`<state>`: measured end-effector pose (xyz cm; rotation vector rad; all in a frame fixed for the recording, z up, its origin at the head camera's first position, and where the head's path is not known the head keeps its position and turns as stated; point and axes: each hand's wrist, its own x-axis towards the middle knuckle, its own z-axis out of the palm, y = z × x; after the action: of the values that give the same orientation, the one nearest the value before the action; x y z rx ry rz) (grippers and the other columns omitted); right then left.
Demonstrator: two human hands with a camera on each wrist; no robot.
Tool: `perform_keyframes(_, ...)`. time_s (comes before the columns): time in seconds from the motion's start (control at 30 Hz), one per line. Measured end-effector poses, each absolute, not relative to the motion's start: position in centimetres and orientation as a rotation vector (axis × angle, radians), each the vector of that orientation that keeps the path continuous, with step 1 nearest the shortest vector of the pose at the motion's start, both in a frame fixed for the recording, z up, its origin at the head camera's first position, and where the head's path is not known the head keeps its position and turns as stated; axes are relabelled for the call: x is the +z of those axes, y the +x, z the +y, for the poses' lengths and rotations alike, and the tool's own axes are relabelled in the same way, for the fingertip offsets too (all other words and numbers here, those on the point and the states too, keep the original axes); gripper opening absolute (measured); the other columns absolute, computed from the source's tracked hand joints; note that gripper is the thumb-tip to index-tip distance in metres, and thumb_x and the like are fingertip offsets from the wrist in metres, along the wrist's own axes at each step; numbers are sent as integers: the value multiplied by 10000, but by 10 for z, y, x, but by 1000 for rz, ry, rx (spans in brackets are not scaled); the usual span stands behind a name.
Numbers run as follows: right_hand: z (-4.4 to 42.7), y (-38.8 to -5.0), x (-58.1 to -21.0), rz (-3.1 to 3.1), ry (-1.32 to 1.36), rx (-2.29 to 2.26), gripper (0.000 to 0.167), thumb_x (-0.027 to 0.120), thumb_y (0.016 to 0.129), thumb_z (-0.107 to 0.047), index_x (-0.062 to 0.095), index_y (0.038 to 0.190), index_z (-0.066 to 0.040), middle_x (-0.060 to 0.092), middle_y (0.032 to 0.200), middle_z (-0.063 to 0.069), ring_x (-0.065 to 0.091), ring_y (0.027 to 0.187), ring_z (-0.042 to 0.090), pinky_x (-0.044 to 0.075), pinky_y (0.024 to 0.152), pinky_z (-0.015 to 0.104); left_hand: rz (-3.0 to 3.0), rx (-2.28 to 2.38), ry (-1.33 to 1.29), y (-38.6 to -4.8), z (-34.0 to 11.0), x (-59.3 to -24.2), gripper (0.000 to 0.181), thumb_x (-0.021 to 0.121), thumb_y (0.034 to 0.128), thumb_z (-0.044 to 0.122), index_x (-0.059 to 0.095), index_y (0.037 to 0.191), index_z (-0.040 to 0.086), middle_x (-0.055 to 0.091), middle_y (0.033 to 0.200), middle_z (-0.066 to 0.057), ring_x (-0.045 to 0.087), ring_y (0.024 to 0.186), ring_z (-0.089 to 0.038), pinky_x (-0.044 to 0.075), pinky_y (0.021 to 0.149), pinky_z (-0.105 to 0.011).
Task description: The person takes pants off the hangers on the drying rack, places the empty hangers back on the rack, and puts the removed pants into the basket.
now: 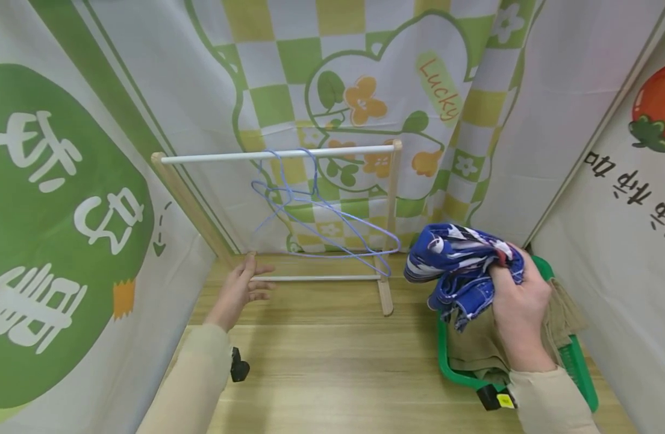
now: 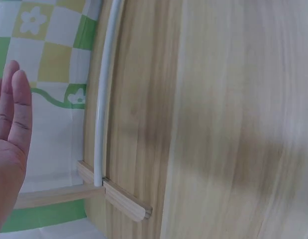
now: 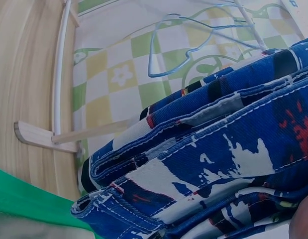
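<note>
My right hand (image 1: 519, 295) grips a bunched blue patterned garment (image 1: 457, 265) with white and red patches, held above the green basket. Close up in the right wrist view, the garment (image 3: 208, 169) shows stitched denim-like seams and fills much of the picture. My left hand (image 1: 243, 289), fingers spread and holding nothing, is at the left side of the clothes rack, near its lower bar. Palm and straight fingers of the left hand (image 2: 12, 119) show in the left wrist view. Blue wire hangers (image 1: 332, 211) hang from the rack's white top bar (image 1: 278, 154).
A green basket (image 1: 443, 349) stands at the right with khaki cloth (image 1: 473, 343) in it. The wooden rack's foot (image 1: 385, 298) rests on the wood-grain table (image 1: 311, 367). Printed curtains (image 1: 191, 72) enclose the back and both sides.
</note>
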<state>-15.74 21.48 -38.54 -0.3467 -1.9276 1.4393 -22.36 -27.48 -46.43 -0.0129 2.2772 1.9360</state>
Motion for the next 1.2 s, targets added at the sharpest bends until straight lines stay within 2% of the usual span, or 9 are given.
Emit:
perform_keyframes(0.17,212,-156,-387,-1953,-327,1397,282,652,936,-126,752,1199,-112,655,947,-251,602,800,-13,458,708,106,2273,1795,76,-218,-267,-468,790,304,1052,649,287,1595,76,517,1502,-174,628,1193,-407,569,980,-506)
perform_keyframes(0.3,210,-154,-387,-1957,-282,1367,291,651,932,-113,752,1204,-99,653,968,-263,612,826,-32,465,730,94,2264,1729,139,-213,-256,-465,709,318,1064,625,393,1558,121,540,1489,-151,608,1226,-453,577,968,-496)
perform_keyframes(0.47,206,-152,-388,-1985,-247,1316,291,656,930,-125,758,1203,-121,644,977,-286,603,840,-67,452,738,74,2224,1700,215,-208,-235,-455,681,304,1081,595,422,1542,108,538,1483,-179,644,1192,-411,579,961,-497)
perform_keyframes(0.53,205,-151,-388,-2001,-240,1300,290,655,933,-130,757,1205,-125,678,1001,-220,600,833,-75,447,728,67,2212,1682,258,-205,-226,-451,682,295,1085,589,421,1542,98,537,1484,-186,659,1178,-387,579,963,-497)
perform_keyframes(0.67,201,-150,-388,-2020,-192,1293,296,642,946,-117,747,1223,-111,742,1077,16,604,823,-80,458,709,51,2185,1648,335,-200,-209,-446,668,290,1087,584,432,1543,118,541,1483,-171,663,1177,-351,572,976,-497)
perform_keyframes(0.73,199,-149,-389,-2022,-160,1293,308,640,944,-100,743,1233,-109,746,1099,93,605,820,-82,460,699,38,2163,1647,370,-197,-200,-445,659,294,1090,575,430,1548,122,542,1478,-181,662,1175,-354,573,972,-503)
perform_keyframes(0.97,194,-146,-391,-2026,-96,1251,355,643,911,-36,750,1233,-140,753,1131,88,594,903,-119,450,747,31,2066,1677,444,-190,-173,-442,645,335,1087,569,458,1530,116,582,1440,-185,639,1193,-445,586,948,-497)
perform_keyframes(1.2,190,-147,-396,-2017,19,1181,410,614,863,21,752,1214,-138,747,1164,109,575,930,-128,429,768,34,1962,1717,470,-180,-149,-433,670,310,1094,559,488,1494,52,603,1416,-198,663,1171,-404,582,951,-508)
